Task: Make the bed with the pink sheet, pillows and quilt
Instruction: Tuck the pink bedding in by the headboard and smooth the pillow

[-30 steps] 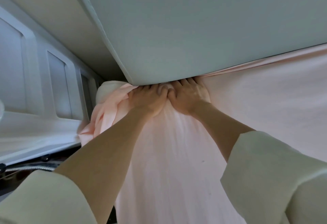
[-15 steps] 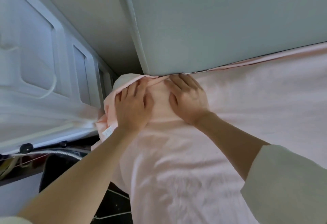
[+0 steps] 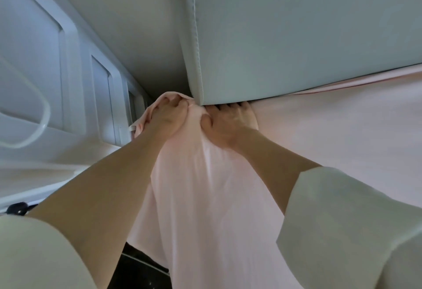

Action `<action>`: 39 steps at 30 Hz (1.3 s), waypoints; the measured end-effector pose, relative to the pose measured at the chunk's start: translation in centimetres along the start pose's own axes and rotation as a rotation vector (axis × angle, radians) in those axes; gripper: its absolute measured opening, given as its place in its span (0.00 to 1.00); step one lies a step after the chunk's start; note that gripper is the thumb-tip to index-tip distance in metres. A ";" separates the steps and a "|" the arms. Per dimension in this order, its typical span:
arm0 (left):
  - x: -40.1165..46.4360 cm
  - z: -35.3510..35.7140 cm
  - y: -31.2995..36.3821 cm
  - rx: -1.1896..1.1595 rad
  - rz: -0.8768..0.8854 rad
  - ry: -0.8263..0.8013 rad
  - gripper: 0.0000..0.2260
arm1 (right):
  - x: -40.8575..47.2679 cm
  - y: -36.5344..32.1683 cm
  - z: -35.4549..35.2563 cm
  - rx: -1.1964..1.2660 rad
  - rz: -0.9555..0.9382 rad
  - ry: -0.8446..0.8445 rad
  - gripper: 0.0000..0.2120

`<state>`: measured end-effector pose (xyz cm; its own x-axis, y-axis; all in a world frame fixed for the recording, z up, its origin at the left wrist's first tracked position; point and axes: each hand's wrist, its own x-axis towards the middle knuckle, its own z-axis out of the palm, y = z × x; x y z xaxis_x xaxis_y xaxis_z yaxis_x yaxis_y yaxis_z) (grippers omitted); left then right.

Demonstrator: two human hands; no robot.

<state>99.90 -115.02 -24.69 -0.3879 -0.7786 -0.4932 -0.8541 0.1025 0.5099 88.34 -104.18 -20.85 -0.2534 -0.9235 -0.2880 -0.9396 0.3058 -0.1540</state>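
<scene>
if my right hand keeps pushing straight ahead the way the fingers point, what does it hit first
Probably the pale headboard: the right hand presses the pink sheet into the gap beneath it, fingertips already hidden there. Depth beyond is unclear.

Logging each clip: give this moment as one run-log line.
stage: tucking corner | left hand: grips bunched pink sheet | right hand: fingers pushed under pale panel | pillows, quilt: not in view

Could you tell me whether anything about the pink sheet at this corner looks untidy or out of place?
Yes. The pink sheet is bunched in a loose wad beside the corner of the headboard, where the left hand grips it, rather than lying flat. The right hand has its fingertips pushed into the gap under the headboard.
</scene>
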 end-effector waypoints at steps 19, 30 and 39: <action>-10.5 3.9 7.8 0.274 0.652 0.420 0.16 | -6.8 9.3 -2.6 0.004 -0.063 0.561 0.14; -7.3 11.9 19.2 0.391 0.593 0.192 0.26 | -6.9 21.0 -3.0 -0.025 0.134 0.221 0.31; -6.0 14.1 19.5 0.538 0.572 0.484 0.15 | -6.6 21.8 -2.5 0.130 0.051 0.513 0.19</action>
<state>80.68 -99.58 -21.69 -0.7168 -0.6825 0.1431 -0.6701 0.7309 0.1293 68.92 -92.02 -19.92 -0.4082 -0.8916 0.1961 -0.8953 0.3491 -0.2768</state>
